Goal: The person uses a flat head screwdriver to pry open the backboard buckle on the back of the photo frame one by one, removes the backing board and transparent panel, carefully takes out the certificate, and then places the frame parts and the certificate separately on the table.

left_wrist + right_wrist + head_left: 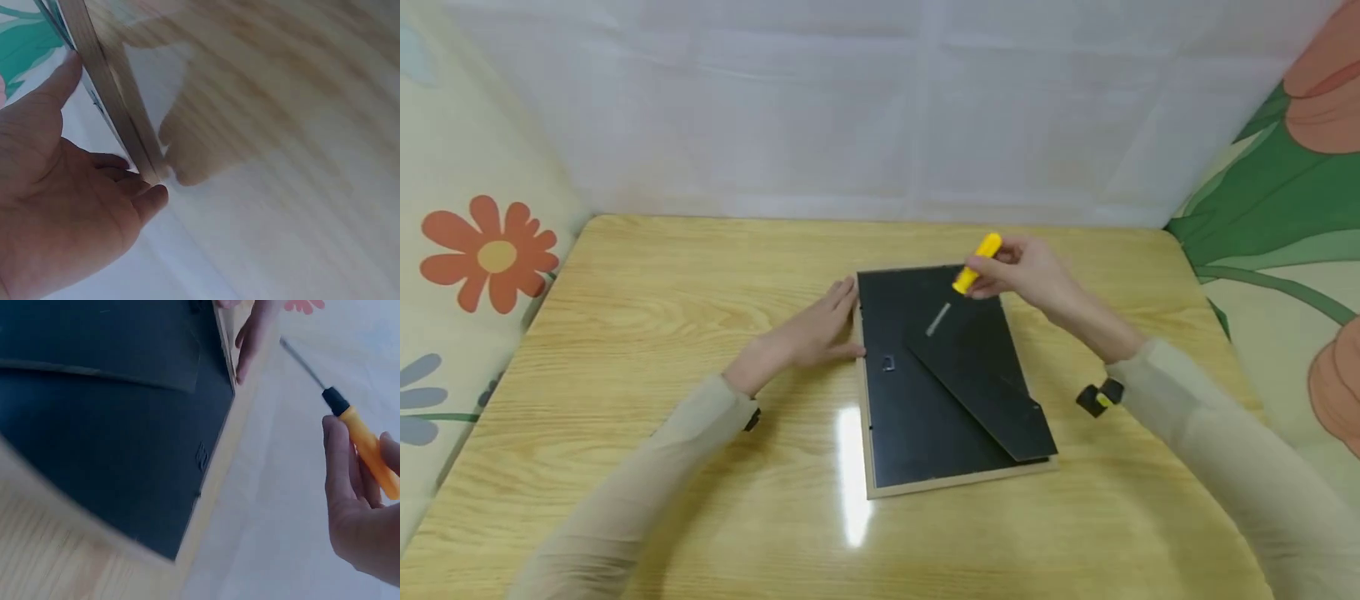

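A picture frame (940, 400) lies face down on the table, its black backing and pale wood edge showing. Across the backing runs an angled black easel stand (992, 392). My left hand (820, 329) rests along the frame's left side, fingers fairly straight; the left wrist view shows its thumb and fingertips at the wooden edge (103, 81). Above the frame's far part, my right hand (1018, 271) pinches a screwdriver (369, 447) by its yellow handle. The screwdriver's thin metal shaft points down toward the backing in the head view.
The wood-grain table (662, 317) extends around the frame on all sides. A white cloth (812, 117) hangs behind it, with flower-printed panels (497, 258) at left and right. Dark wrist devices (1100, 397) sit below the wrists. A small metal hanger (888, 363) is on the backing.
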{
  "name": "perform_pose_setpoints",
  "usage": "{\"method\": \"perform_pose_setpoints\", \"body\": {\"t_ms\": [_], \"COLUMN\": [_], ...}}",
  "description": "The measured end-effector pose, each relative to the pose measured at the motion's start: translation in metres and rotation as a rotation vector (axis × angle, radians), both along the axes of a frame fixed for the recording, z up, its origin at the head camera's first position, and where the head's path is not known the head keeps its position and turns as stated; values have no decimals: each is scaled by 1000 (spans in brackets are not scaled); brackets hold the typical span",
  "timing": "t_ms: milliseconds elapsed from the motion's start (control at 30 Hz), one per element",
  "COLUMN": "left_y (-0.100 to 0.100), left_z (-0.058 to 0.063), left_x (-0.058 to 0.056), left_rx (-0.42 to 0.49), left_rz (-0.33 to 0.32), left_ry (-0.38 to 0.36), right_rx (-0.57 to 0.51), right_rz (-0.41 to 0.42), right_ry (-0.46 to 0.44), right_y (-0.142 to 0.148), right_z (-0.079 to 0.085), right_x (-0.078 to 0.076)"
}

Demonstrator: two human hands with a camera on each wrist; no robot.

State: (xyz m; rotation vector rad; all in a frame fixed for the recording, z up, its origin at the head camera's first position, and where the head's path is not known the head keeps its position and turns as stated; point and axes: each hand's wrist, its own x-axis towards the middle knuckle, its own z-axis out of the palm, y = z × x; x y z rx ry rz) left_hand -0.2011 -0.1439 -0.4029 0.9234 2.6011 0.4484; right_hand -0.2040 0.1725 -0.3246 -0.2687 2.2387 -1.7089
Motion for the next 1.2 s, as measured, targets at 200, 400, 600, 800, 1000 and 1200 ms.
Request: {"method": "perform_pose_setpoints", "body": {"t_ms": [200, 400, 600, 800, 1000, 1200], "left_y": [-6, -4, -4, -2, 0, -1], "left_z": [2, -1, 0, 0, -3, 0], "left_x": [-4, -5, -3, -6, -12, -16], "left_rx": [9, -4, -35, -52, -39, -35], "left_rz": [-5, -9, -16, -16, -21, -30], "left_ry": [-46, -79, -70, -53, -60, -88], "right_rx": [-101, -116, -224, -298, -364, -422], "right_rz": [-38, -113, -160, -195, -256, -271], "right_ry": [-31, -141, -238, -308, -412, -471], "right_y": [-54, -66, -65, -62, -58, -54], "right_z": [-26, -47, -58, -67, -71, -73], "right_x": [-27, -29, -31, -33, -29, -28]}}
